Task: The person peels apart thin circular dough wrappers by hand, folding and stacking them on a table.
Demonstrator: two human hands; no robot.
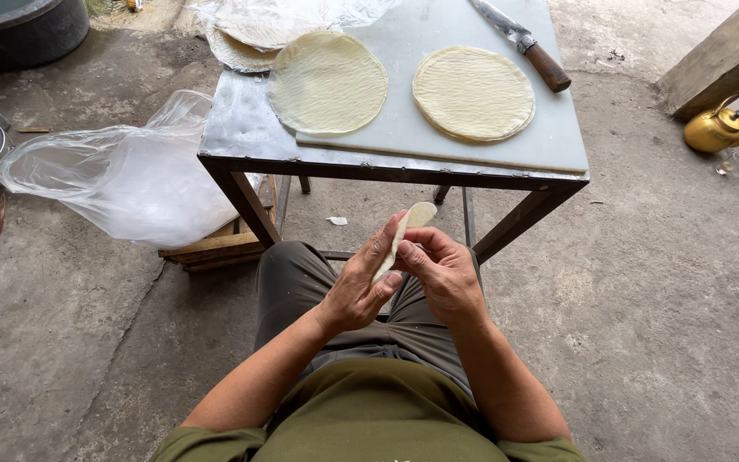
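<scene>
Your counter (241,128) is dull scuffed metal under a smooth matt white plastic board (558,128). Wrappers (474,92) look dry, finely wrinkled, matt. Knife (523,41): steel blade, wood handle. Bag (121,180) is glossy clear plastic; floor (669,299) rough concrete; kettle (720,127) shiny brass.
</scene>
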